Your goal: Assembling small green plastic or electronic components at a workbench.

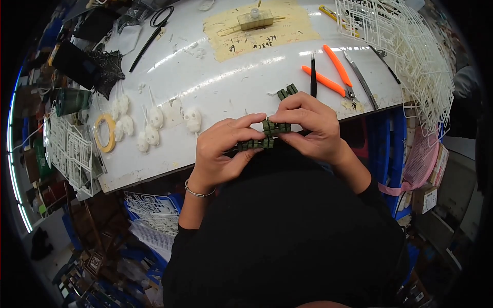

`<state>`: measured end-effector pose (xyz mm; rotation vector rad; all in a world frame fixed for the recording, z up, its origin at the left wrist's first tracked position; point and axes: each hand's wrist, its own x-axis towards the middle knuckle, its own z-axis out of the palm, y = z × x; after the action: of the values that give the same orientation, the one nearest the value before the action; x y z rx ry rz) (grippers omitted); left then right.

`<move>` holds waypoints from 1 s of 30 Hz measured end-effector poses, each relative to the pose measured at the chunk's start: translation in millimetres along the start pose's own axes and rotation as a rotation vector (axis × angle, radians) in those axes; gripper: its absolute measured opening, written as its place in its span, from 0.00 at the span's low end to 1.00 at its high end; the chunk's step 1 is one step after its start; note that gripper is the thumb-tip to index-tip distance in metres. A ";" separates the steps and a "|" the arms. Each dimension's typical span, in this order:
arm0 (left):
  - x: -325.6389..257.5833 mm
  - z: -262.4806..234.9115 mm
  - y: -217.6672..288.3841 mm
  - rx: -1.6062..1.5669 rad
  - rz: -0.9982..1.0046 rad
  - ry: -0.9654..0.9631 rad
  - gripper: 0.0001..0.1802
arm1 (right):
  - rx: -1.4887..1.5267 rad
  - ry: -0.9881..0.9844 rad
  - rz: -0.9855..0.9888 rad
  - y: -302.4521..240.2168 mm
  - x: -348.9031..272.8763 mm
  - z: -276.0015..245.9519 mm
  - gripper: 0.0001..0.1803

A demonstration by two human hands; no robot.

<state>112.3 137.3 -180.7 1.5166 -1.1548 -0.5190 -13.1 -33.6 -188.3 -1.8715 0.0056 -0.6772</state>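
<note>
Above the table's near edge, my left hand [222,149] pinches a dark green segmented strip [255,144] between thumb and fingers. My right hand [311,123] grips another dark green segmented piece [277,127], built of small ridged blocks, by its right side. The two pieces are close together, the right one slightly higher; I cannot tell whether they are joined. A third dark green ridged piece [287,91] shows just beyond my right fingers, partly hidden by them. Black tweezers [313,77] lie close to my right hand.
Orange-handled nippers [336,76] and a slim metal tool [361,79] lie at the right. White plastic sprues [395,46] pile up there. White skull-shaped parts [193,120] and a tape roll [105,133] lie at left. A small block [255,20] rests on yellowed paper [221,38] at the back.
</note>
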 end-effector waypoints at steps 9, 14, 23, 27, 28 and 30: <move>-2.2 0.6 1.1 -0.075 -0.066 0.071 0.19 | -0.012 0.037 -0.040 -0.7 0.3 2.4 0.19; -0.7 -4.3 2.3 -0.168 -0.075 -0.054 0.19 | 0.197 0.137 -0.035 3.6 -4.0 11.7 0.19; -2.0 -6.6 4.7 -0.105 0.075 -0.032 0.20 | -0.036 0.094 0.097 -3.7 -2.9 19.0 0.17; -1.9 -6.1 8.1 -0.119 0.097 -0.025 0.20 | 0.065 0.074 0.180 -3.1 -1.7 17.9 0.17; -2.1 -5.9 8.7 -0.123 0.103 -0.023 0.20 | 0.099 0.067 0.208 -2.6 -1.3 17.4 0.17; -3.0 -7.8 9.4 -0.127 0.080 0.000 0.20 | 0.121 0.069 0.212 -1.7 -1.5 15.2 0.17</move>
<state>113.8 144.5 -170.5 1.3561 -1.1560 -0.5275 -8.0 -19.4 -191.2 -1.7016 0.2009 -0.5820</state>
